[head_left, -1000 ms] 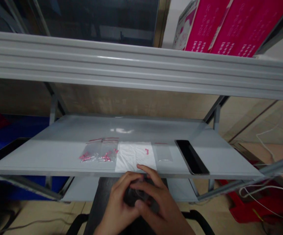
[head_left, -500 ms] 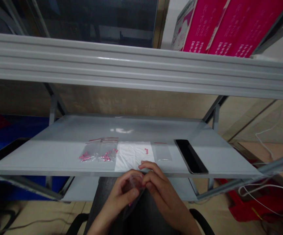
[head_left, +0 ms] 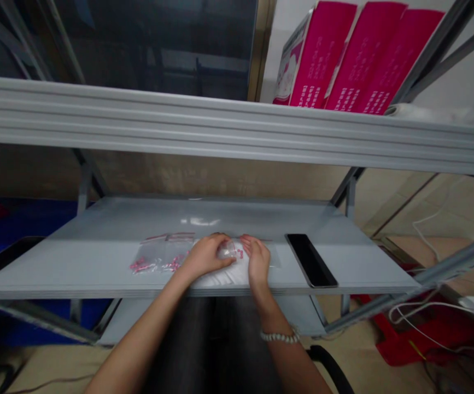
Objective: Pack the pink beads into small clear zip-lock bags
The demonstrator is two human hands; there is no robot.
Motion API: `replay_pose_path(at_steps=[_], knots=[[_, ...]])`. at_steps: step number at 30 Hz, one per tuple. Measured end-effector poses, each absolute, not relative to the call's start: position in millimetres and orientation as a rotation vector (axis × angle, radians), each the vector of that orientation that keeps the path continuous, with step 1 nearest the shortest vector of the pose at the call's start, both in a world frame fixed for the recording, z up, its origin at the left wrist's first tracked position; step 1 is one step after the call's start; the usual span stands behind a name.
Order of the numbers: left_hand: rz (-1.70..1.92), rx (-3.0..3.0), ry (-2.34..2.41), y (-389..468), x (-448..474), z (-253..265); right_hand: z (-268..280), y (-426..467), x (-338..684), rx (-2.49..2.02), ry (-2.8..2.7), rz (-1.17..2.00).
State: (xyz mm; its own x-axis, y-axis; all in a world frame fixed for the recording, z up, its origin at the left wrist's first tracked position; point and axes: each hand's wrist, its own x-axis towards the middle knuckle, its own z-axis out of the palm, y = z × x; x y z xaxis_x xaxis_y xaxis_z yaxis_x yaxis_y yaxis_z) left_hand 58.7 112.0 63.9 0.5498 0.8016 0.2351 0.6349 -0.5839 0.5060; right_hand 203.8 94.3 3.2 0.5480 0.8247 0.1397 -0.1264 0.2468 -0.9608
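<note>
My left hand (head_left: 207, 256) rests over a white cloth (head_left: 222, 278), its fingers and thumb curved around a clear plastic bag (head_left: 227, 249). On the cloth's right part lie a few small pink pieces (head_left: 240, 253). Beside them my right hand (head_left: 258, 258) is cupped with its fingers stretched out, and I see nothing held in it. Left of the cloth are two flat zip bags, one (head_left: 146, 257) with pink pieces inside and another (head_left: 175, 254) similarly filled. Another clear bag (head_left: 275, 257) is partly hidden behind my right hand.
A dark phone (head_left: 311, 260) lies to the right on the grey table (head_left: 105, 241). Above runs a shelf beam (head_left: 220, 128) with pink boxes (head_left: 355, 65) standing on it at the right. At the far left edge is another dark flat object (head_left: 5, 257).
Both hands have moved from over my lap up onto the white cloth, the clear bag coming along. My right hand has let go of the bag and is beside the pink pieces.
</note>
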Motion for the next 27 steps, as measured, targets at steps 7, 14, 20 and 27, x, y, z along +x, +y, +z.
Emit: replay_pose_path(at_steps=[7, 14, 20, 27], knots=[[0.382, 2.575, 1.275, 130.0, 65.1, 57.0, -5.2, 109.1, 197.0, -1.311, -0.914, 0.55], [0.251, 2.654, 1.374, 130.6, 71.4, 60.4, -7.2, 108.9, 195.2, -1.398, -1.004, 0.476], [0.193, 2.705, 1.397, 126.8, 75.4, 68.3, -7.3, 108.2, 194.4, -1.418, -1.049, 0.447], [0.164, 2.725, 1.425, 124.7, 76.8, 73.1, -7.0, 108.4, 193.8, -1.415, -1.056, 0.45]])
